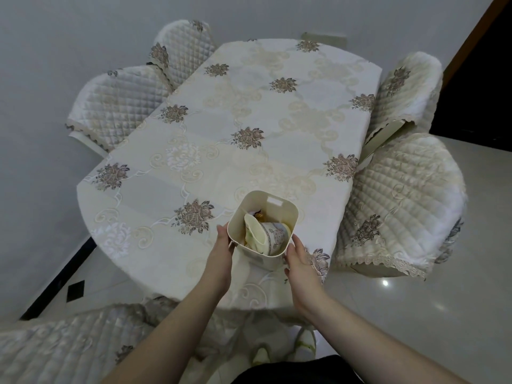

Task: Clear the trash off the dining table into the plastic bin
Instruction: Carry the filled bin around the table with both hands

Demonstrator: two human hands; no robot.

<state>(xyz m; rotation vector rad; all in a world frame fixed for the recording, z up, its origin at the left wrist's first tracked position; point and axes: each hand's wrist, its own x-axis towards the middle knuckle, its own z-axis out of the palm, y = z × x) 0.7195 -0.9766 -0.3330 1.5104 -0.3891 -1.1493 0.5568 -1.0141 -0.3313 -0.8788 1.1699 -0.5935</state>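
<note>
At the far left, two quilted chairs [119,103] are tucked against the dining table [221,128], which is covered by a floral cloth. The left hand [221,245] is pressed flat, fingers extended, against the left side of the plastic bin [288,214]. The bin stands on the table's near edge and is filled with a crumpled paper cup [274,236] and other trash. The right hand [297,259] is laid open against its right wall.
</note>
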